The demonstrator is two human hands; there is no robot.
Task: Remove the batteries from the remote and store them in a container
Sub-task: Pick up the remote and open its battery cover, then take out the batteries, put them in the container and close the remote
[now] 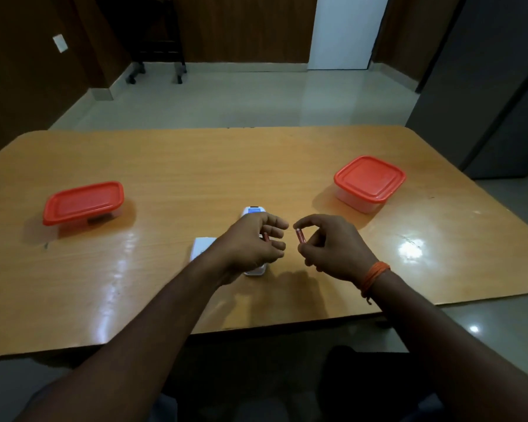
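Okay, right hand [329, 248] is up over the table [165, 178], just right of center. Its thumb and forefinger are closed in a narrow pinch on a red battery [301, 238]. The battery's long axis runs near to far, almost upright in the view, and the top leans slightly left. Its silver cap end points away from me and the other end sits down toward my thumb. My other right fingers are curled under, off the battery.

Left hand [253, 245] is just beside it, with the fingertips close to the right hand but not touching. The fingers are curled over the white remote [253, 212], which lies on the table with its long axis near to far. Its far end shows past my knuckles and its near end pokes out below my wrist. A second red battery [265, 237] peeks out under the left fingers and is mostly hidden. I cannot tell if I'm gripping it or if it's still seated in the remote.

A white cover piece [202, 248] lies flat just left of the remote. Two clear containers with red lids are both closed, left container [83, 204] and right container [369, 179], well apart from my hands. An orange thread band [376, 275] is on my right wrist.
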